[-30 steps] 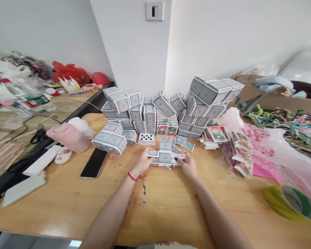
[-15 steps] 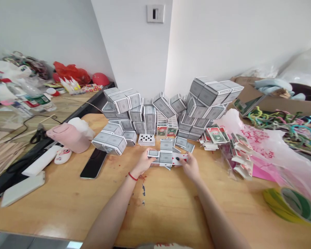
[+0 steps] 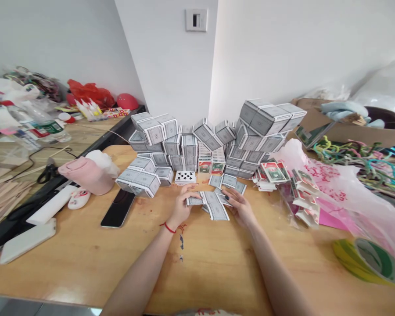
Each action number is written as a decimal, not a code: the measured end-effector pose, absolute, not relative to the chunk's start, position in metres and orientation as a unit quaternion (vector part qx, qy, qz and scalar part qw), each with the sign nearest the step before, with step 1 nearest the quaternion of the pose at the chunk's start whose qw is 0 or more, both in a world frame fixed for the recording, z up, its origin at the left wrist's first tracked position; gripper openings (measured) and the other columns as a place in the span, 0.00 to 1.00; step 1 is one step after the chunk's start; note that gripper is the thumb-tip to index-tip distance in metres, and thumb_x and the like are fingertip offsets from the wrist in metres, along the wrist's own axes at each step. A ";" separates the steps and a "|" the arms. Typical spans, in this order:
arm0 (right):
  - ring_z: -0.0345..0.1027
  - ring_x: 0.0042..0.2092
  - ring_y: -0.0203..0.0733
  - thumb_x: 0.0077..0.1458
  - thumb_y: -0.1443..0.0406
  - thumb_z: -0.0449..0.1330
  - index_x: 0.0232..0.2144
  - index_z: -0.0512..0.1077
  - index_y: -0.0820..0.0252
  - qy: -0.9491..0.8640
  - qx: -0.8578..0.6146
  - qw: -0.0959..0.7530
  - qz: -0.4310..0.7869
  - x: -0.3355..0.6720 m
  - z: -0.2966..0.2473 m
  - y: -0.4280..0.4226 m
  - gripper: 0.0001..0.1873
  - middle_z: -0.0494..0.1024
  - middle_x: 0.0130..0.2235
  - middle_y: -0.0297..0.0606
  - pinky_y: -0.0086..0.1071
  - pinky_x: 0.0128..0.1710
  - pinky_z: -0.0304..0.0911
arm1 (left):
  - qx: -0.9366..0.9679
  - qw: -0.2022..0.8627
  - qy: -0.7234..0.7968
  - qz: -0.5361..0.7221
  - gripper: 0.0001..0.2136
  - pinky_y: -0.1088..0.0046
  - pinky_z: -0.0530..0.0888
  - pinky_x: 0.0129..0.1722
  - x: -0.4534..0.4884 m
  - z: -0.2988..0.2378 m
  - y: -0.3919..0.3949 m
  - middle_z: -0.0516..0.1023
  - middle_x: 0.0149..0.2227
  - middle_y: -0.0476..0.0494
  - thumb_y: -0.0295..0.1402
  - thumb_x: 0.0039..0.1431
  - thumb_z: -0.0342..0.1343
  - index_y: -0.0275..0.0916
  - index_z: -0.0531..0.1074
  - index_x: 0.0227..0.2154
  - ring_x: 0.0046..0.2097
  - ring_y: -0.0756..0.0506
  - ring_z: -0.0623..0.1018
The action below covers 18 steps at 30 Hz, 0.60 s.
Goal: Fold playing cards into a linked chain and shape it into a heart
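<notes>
Head: grey-patterned cards (image 3: 217, 207), prob. crosswise.

So, one left hand (image 3: 181, 206) and one right hand (image 3: 239, 206) can be counted, plus one crossed card bundle (image 3: 216, 206), one face-up card pile (image 3: 185, 176), one black phone (image 3: 117, 209), one mouse (image 3: 79, 198), one pink cup (image 3: 85, 174), one tape roll (image 3: 352, 262) and one wall switch (image 3: 196, 20). Card blocks (image 3: 145, 178)? Too overlapped to be counted, tbh.
</notes>
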State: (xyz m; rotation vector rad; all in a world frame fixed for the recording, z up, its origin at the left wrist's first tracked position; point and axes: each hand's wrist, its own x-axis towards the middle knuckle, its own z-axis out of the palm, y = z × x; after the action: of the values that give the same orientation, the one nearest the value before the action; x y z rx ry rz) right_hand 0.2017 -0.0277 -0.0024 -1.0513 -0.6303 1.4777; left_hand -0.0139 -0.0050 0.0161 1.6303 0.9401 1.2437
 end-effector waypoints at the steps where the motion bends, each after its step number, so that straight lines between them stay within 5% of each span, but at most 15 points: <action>1: 0.66 0.47 0.46 0.33 0.63 0.67 0.45 0.63 0.53 -0.273 -0.448 0.580 0.624 0.202 -0.004 -0.027 0.33 0.70 0.48 0.40 0.38 0.40 0.66 | 0.641 0.439 0.380 0.502 0.10 0.63 0.58 0.54 -0.013 0.016 -0.005 0.67 0.48 0.43 0.24 0.45 0.52 0.40 0.72 0.31 0.52 0.44 0.64; 6: 0.69 0.42 0.44 0.29 0.65 0.68 0.46 0.61 0.53 -0.289 -0.456 0.602 0.589 0.205 -0.009 -0.025 0.38 0.72 0.46 0.39 0.35 0.36 0.67 | 0.467 0.626 0.376 0.499 0.32 0.62 0.66 0.46 -0.016 0.013 -0.003 0.67 0.49 0.44 0.22 0.39 0.49 0.44 0.56 0.52 0.47 0.44 0.69; 11: 0.70 0.24 0.40 0.25 0.65 0.70 0.40 0.61 0.58 -0.292 -0.507 0.587 0.559 0.211 -0.014 -0.022 0.36 0.75 0.24 0.31 0.32 0.24 0.66 | 0.390 0.776 0.262 0.421 0.30 0.59 0.69 0.41 -0.028 0.018 -0.001 0.69 0.45 0.40 0.28 0.38 0.47 0.39 0.59 0.51 0.44 0.41 0.72; 18: 0.67 0.22 0.36 0.24 0.65 0.70 0.30 0.62 0.56 -0.285 -0.483 0.562 0.608 0.210 -0.010 -0.025 0.27 0.73 0.22 0.27 0.28 0.22 0.62 | 0.425 0.737 0.375 0.368 0.29 0.76 0.70 0.32 -0.025 0.016 -0.001 0.72 0.36 0.45 0.26 0.40 0.57 0.42 0.60 0.49 0.34 0.50 0.73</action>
State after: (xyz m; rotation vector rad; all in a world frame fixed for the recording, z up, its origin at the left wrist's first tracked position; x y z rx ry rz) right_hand 0.2101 -0.0248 -0.0100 -1.1375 -0.6708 1.4307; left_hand -0.0247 -0.0013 0.0164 0.9322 0.8225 0.8091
